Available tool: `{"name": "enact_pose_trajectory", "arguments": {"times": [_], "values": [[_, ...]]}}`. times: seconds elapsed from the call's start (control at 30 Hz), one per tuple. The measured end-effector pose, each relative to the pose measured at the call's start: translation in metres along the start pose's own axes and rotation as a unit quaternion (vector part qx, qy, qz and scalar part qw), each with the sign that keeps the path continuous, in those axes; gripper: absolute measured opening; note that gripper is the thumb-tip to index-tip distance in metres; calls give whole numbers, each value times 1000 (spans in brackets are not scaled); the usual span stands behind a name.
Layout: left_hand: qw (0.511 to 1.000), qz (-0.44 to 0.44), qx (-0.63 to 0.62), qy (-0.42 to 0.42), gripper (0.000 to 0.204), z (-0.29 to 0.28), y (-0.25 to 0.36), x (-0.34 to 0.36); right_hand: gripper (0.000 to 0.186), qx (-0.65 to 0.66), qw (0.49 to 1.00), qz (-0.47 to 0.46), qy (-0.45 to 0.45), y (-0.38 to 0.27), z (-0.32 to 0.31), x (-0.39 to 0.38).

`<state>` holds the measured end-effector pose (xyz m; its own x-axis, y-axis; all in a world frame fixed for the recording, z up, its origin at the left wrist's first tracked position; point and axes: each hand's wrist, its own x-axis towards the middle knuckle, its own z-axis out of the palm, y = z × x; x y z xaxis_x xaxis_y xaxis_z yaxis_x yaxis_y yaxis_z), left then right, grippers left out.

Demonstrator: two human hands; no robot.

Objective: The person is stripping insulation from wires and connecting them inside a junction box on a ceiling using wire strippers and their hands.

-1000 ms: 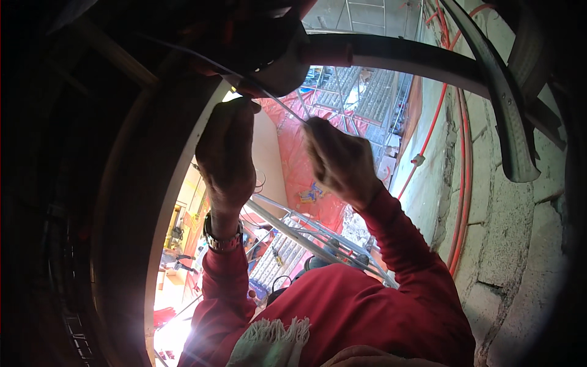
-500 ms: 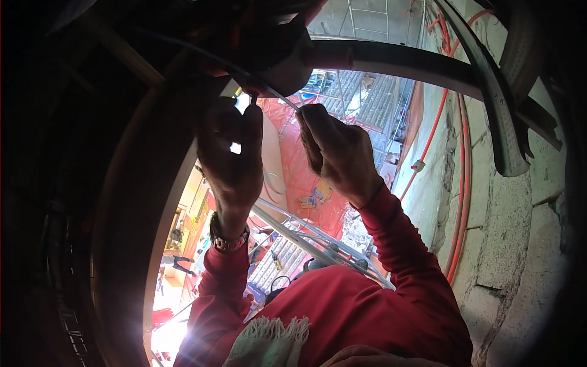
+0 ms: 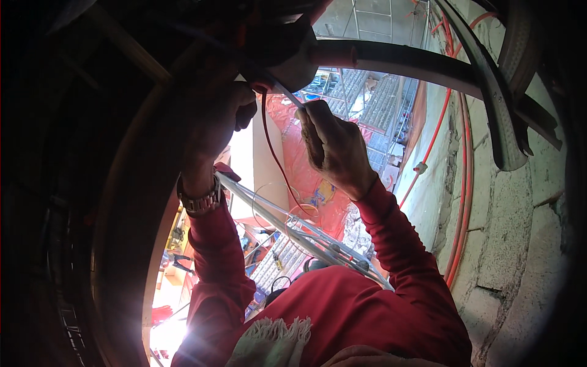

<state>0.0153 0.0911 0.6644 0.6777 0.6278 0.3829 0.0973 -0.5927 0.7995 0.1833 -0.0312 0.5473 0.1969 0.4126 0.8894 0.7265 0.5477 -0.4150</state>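
Thin red wire hangs from the dark fitting overhead, between both hands, dropping toward the ladder below. Right hand is closed on a thin pale strip, pinching it just below the fitting. Left hand is curled up against the fitting; can't tell what it grips, too dark. My read: keep the left bracing the fitting, feed with the right in short pulls, keep the wire slack and unkinked. Block wall with red conduits at right.
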Motion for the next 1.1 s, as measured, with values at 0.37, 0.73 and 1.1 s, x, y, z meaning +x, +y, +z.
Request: {"name": "enact_pose_trajectory", "arguments": {"times": [0.37, 0.73, 1.1], "values": [[995, -17, -92, 30, 16, -8, -41, 4, 14, -18, 1000, 13, -22, -8, 2, 2], [993, 120, -16, 3, 16, 22, 7, -7, 12, 0, 1000, 21, -5, 5, -1, -19], [997, 70, 7, -43, 15, 21, 22, 0, 15, 20, 1000, 9, 3, 3, 2, -7]]}}
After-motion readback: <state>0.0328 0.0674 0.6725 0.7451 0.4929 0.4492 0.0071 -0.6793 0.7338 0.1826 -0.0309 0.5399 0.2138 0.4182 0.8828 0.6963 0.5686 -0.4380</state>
